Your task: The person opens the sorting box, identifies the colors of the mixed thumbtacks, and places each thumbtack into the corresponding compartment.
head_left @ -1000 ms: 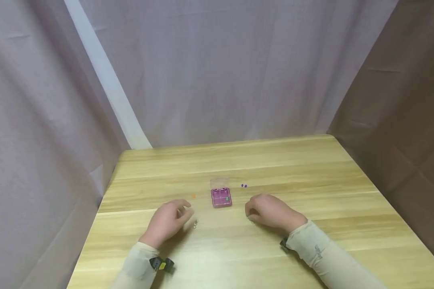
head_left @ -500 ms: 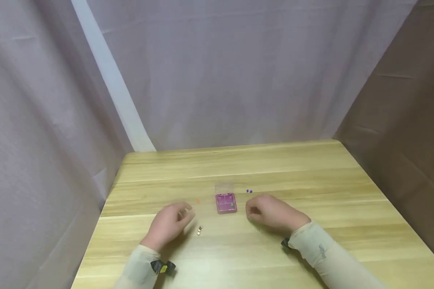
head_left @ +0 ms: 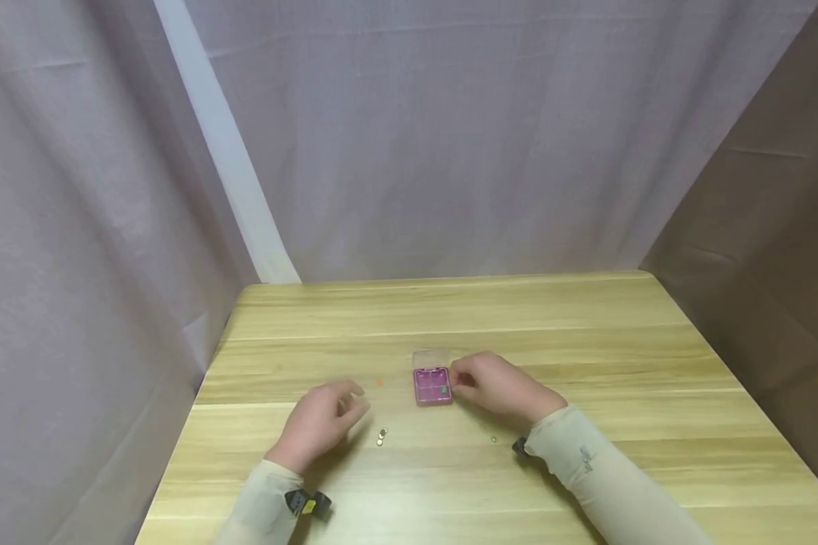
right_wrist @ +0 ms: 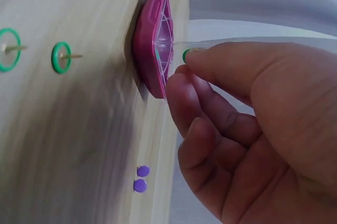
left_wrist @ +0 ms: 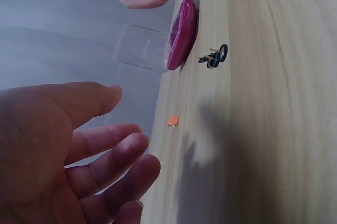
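My right hand (head_left: 494, 384) is at the right side of a small pink compartment box (right_wrist: 145, 45), whose clear lid (left_wrist: 141, 48) stands open at the back. Between thumb and forefinger it pinches a green thumbtack (right_wrist: 185, 56), close beside the box rim. Another bit of green (head_left: 444, 390) shows in the box's near right compartment. To the left, my left hand (head_left: 316, 416) hovers over the table with relaxed, parted fingers, holding nothing. An orange thumbtack (left_wrist: 173, 121) and several black-rimmed thumbtacks (left_wrist: 212, 58) lie near it, points up on the black ones.
Two green-rimmed thumbtacks (right_wrist: 61, 57) lie points up on the wooden table (head_left: 552, 318), nearer me than the right hand. Two purple thumbtacks (right_wrist: 140, 185) lie to the right of the box, hidden in the head view. Grey curtains (head_left: 450, 151) rise behind the table.
My right hand has lifted from the green thumbtacks on the table and moved forward and left to the box with one. The left hand keeps its place; the head view has shifted slightly.
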The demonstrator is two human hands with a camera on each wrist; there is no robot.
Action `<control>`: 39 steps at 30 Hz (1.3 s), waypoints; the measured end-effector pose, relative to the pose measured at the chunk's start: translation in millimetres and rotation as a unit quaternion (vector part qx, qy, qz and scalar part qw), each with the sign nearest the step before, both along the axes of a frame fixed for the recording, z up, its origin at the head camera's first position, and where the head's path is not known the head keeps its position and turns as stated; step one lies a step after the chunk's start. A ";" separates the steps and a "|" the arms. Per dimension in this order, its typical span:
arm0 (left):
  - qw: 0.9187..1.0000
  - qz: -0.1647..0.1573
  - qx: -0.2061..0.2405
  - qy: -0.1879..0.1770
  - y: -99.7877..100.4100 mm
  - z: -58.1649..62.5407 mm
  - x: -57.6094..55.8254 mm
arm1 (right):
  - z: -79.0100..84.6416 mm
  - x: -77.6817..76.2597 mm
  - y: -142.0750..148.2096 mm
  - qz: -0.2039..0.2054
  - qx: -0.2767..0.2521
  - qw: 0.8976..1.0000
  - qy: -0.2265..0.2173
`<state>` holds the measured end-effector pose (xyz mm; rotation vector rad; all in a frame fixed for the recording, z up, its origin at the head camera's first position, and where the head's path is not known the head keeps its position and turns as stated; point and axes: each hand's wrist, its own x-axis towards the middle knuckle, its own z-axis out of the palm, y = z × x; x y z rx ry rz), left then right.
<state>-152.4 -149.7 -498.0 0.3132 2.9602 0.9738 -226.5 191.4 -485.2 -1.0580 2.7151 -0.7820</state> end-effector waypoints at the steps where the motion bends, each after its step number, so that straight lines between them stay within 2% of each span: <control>1: 1.000 -0.001 0.000 0.001 0.4 0.5 0.0 | -0.3 -0.6 -1.2 0.000 -0.001 1.000 0.001; 7: 1.000 -0.005 -0.003 0.004 2.2 -0.6 0.2 | -5.7 -4.4 -12.1 0.008 -0.002 0.999 0.039; 16: 1.000 -0.013 0.005 -0.008 6.2 -4.8 6.3 | -11.2 -7.2 -24.8 0.009 0.037 0.994 0.102; 28: 1.000 -0.024 -0.007 0.002 8.6 -8.5 8.2 | -14.7 -7.7 -29.7 0.018 0.042 0.995 0.090; 39: 1.000 -0.026 -0.017 0.003 11.8 -4.6 7.4 | -16.4 -5.2 -23.8 -0.005 0.039 0.994 0.099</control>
